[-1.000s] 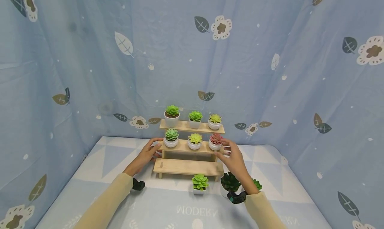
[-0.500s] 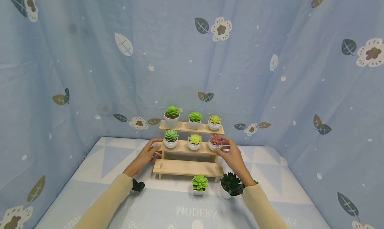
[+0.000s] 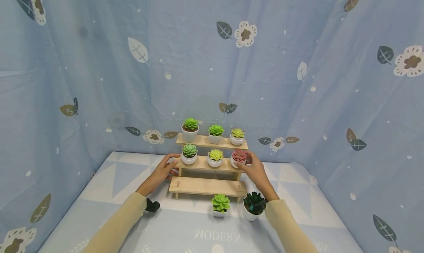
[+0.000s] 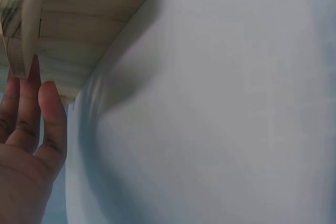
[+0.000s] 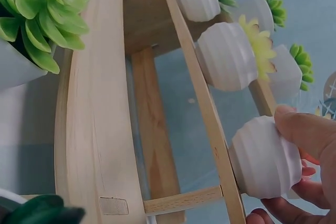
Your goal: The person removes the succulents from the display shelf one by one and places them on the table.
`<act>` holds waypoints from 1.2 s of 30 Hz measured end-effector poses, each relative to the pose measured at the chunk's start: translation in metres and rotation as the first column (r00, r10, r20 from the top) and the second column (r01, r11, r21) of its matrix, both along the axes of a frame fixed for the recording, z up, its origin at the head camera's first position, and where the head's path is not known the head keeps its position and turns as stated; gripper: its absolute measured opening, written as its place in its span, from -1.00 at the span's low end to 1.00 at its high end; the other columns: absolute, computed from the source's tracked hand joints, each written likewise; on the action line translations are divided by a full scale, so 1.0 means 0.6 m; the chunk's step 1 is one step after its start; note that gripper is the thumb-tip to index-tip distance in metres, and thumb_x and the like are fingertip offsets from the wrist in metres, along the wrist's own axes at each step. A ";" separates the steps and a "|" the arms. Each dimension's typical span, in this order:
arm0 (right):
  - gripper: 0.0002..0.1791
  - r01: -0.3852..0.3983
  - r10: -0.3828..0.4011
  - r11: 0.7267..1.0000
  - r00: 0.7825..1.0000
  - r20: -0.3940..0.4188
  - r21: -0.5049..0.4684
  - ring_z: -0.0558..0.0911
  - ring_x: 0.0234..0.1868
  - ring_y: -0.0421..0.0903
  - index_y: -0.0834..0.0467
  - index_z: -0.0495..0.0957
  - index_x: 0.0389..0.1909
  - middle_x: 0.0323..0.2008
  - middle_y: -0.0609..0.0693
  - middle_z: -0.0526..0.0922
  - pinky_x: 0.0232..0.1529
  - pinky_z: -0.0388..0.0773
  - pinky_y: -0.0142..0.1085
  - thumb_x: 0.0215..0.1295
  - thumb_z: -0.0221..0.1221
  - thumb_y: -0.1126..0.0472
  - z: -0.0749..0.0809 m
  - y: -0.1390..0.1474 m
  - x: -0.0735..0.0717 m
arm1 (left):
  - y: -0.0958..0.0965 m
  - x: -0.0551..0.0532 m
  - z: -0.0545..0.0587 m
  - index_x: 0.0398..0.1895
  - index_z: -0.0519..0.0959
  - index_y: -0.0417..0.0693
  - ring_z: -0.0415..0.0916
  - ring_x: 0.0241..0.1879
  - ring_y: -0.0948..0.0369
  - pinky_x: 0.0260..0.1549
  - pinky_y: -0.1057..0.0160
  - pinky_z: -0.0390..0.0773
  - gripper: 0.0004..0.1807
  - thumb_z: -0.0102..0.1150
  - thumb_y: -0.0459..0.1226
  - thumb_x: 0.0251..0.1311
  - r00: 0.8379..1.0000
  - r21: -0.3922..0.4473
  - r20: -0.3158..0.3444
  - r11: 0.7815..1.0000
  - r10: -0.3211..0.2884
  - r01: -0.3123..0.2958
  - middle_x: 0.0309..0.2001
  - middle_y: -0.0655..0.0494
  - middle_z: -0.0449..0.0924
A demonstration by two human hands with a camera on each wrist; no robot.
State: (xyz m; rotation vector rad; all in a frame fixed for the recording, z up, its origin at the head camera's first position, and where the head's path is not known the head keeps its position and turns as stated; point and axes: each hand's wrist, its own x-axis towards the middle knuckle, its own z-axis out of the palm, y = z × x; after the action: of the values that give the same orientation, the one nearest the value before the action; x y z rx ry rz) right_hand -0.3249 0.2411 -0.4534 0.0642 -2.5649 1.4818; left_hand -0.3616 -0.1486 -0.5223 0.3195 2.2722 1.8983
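Observation:
My right hand (image 3: pixel 254 171) pinches the white ribbed pot (image 5: pixel 266 157) of a red succulent (image 3: pixel 239 155), thumb on the near side and fingers on the far side. That pot sits at the right end of the middle shelf of a wooden three-tier stand (image 3: pixel 208 186). At the middle shelf's left end, my left hand (image 3: pixel 161 172) grips the board's end; the left wrist view shows its fingers (image 4: pixel 52 106) against the wood. Sharing this shelf are a pale green succulent (image 3: pixel 189 154) and a yellow succulent (image 3: pixel 215 158).
Three potted plants line the top shelf, among them a green succulent (image 3: pixel 190 129) at left. In front of the stand, a bright green succulent (image 3: pixel 220 205) and a dark green succulent (image 3: pixel 253 206) stand on the patterned tablecloth (image 3: pixel 185 231). A blue curtain (image 3: pixel 185 61) hangs behind.
My right thumb has come onto the front of the red succulent's pot, and the right wrist has shifted slightly left. The left hand stays at the shelf end.

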 end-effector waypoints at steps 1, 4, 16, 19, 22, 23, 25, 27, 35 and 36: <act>-0.09 -0.001 0.001 1.000 1.000 0.004 0.003 0.53 0.19 0.12 0.14 0.29 0.49 0.19 0.18 0.55 0.13 0.53 0.03 0.25 0.45 -0.13 0.000 0.000 -0.001 | 0.000 0.000 0.000 0.47 0.28 0.36 0.56 -0.02 -0.17 -0.15 -0.05 0.52 -0.44 -0.03 0.22 0.51 1.000 -0.002 -0.001 1.000 0.005 -0.005 0.16 -0.21 0.47; -0.11 -0.008 0.008 1.000 1.000 0.011 0.004 0.54 0.16 0.10 0.13 0.31 0.48 0.16 0.16 0.56 0.08 0.53 0.00 0.26 0.44 -0.13 0.000 0.000 -0.004 | 0.001 0.000 0.001 0.45 0.31 0.38 0.59 -0.07 -0.11 -0.15 -0.06 0.53 -0.43 0.00 0.25 0.47 1.000 -0.001 0.001 1.000 0.013 -0.013 0.14 -0.19 0.49; -0.18 -0.028 0.028 1.000 0.999 0.017 -0.005 0.54 0.09 0.06 0.11 0.39 0.44 0.09 0.11 0.58 0.01 0.53 -0.06 0.26 0.44 -0.14 -0.001 0.007 0.003 | 0.007 0.012 -0.001 0.45 0.31 0.38 0.59 -0.09 -0.09 -0.19 -0.04 0.53 -0.42 0.00 0.26 0.46 1.000 -0.006 -0.002 1.000 0.026 -0.026 0.13 -0.19 0.49; -0.16 -0.032 0.032 0.999 0.999 0.024 -0.007 0.54 0.08 0.06 0.12 0.39 0.44 0.09 0.12 0.58 0.01 0.53 -0.06 0.26 0.43 -0.17 -0.002 0.008 0.003 | 0.007 0.015 0.000 0.45 0.31 0.38 0.58 -0.08 -0.10 -0.19 0.00 0.53 -0.43 0.00 0.25 0.47 1.000 -0.004 0.002 1.000 0.026 -0.026 0.13 -0.20 0.49; -0.13 -0.029 0.029 1.000 0.999 0.029 -0.009 0.54 0.09 0.05 0.12 0.38 0.45 0.09 0.12 0.58 0.03 0.52 -0.05 0.25 0.43 -0.20 -0.004 0.010 0.002 | 0.007 0.017 0.001 0.46 0.29 0.38 0.57 -0.04 -0.12 -0.19 0.04 0.53 -0.43 -0.01 0.24 0.49 1.000 -0.004 0.001 1.000 0.019 -0.019 0.16 -0.21 0.47; -0.13 -0.028 0.028 1.000 0.999 0.028 -0.009 0.54 0.09 0.04 0.12 0.37 0.45 0.10 0.12 0.58 0.04 0.52 -0.04 0.24 0.43 -0.20 -0.004 0.010 0.001 | 0.006 0.017 0.002 0.47 0.29 0.38 0.56 -0.03 -0.13 -0.19 0.05 0.53 -0.43 -0.02 0.23 0.49 1.000 -0.002 0.000 1.000 0.016 -0.016 0.16 -0.21 0.46; -0.14 -0.024 0.024 1.000 0.999 0.025 -0.010 0.55 0.10 0.04 0.11 0.38 0.45 0.10 0.12 0.58 0.06 0.52 -0.03 0.24 0.43 -0.20 -0.005 0.009 0.001 | 0.006 0.016 0.002 0.47 0.29 0.38 0.56 -0.02 -0.14 -0.20 0.06 0.54 -0.43 -0.02 0.23 0.49 1.000 -0.001 0.003 1.000 0.018 -0.018 0.18 -0.21 0.45; -0.15 -0.022 0.022 1.000 1.000 0.018 -0.013 0.56 0.10 0.04 0.11 0.39 0.44 0.10 0.12 0.59 0.07 0.53 -0.03 0.24 0.44 -0.18 -0.006 0.008 0.001 | 0.006 0.015 0.001 0.48 0.28 0.37 0.55 -0.02 -0.15 -0.19 0.03 0.54 -0.43 -0.03 0.23 0.50 1.000 -0.006 0.008 1.000 0.021 -0.021 0.18 -0.22 0.45; -0.18 -0.006 0.006 1.000 1.000 0.007 0.000 0.58 0.11 0.04 0.11 0.43 0.39 0.09 0.10 0.61 0.08 0.55 -0.03 0.20 0.46 -0.18 -0.004 0.008 0.004 | 0.007 0.014 0.002 0.52 0.24 0.21 0.53 0.00 -0.26 -0.10 -0.23 0.50 -0.48 -0.10 0.06 0.62 0.999 -0.004 0.016 1.000 0.031 -0.031 0.15 -0.26 0.46; -0.18 -0.003 0.003 1.000 1.000 0.005 0.001 0.57 0.10 0.04 0.11 0.44 0.38 0.09 0.09 0.61 0.07 0.54 -0.03 0.20 0.47 -0.17 -0.003 0.009 0.004 | 0.007 0.013 0.001 0.52 0.24 0.22 0.54 -0.01 -0.25 -0.11 -0.20 0.51 -0.48 -0.09 0.07 0.61 0.999 -0.006 0.012 1.000 0.030 -0.030 0.15 -0.25 0.47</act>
State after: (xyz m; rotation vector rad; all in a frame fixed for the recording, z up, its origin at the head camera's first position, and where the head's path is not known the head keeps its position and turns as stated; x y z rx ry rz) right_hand -0.3224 0.2465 -0.4554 0.0644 -2.5702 1.4833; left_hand -0.3540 -0.1444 -0.5216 0.2743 2.2868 1.9023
